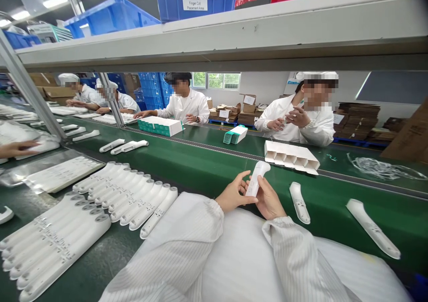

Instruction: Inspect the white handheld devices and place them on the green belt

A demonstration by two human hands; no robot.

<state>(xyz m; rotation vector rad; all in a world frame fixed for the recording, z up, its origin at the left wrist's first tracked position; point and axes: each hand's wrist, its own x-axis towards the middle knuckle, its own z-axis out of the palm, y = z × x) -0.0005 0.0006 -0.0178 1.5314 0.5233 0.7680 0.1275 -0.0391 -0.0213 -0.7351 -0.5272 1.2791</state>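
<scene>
A white metal-edged shelf spans the work area overhead and carries a blue plastic bin labelled "Finger Cot Placement Area". Below it runs a green conveyor belt. Beyond the hands, an open white cardboard carton with compartments lies on the far strip, near a small green-and-white box and a tangle of clear plastic strips. A co-worker in a white coat faces the line behind the carton. Two loose white plastic handles lie to the right; rows of similar white plastic casings occupy the dark green counter at left.

The white elongated plastic device is located between the hands, in front of the belt. Its long axis stands steeply, leaning right at the top; the curved head points right. Left hand and right hand: each grip pinches the device.
</scene>
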